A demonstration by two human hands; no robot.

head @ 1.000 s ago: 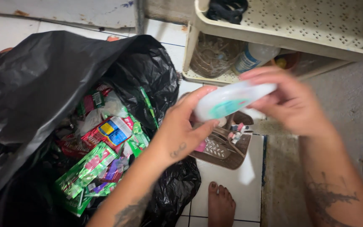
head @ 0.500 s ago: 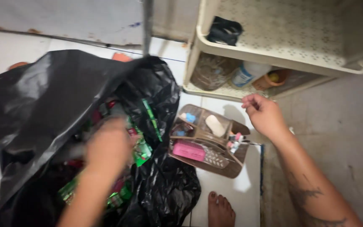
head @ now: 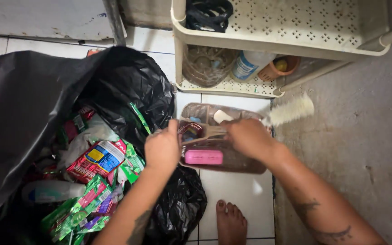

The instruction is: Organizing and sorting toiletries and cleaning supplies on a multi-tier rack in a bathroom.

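A: What do the two hands hold?

B: The left hand grips the left edge of the brown plastic caddy, thumb up. The right hand is closed over its middle handle.

A: And what is around them?

B: A pink soap box lies in the caddy, between the hands and just below them. The black trash bag, full of wrappers, is left of the left hand. A white brush is just past the right hand, under the cream shelf rack.

Right hand motion-blurred with fingers hidden in the brown caddy, white brush smeared, black bag cut off at left edge, jar contents indistinct.
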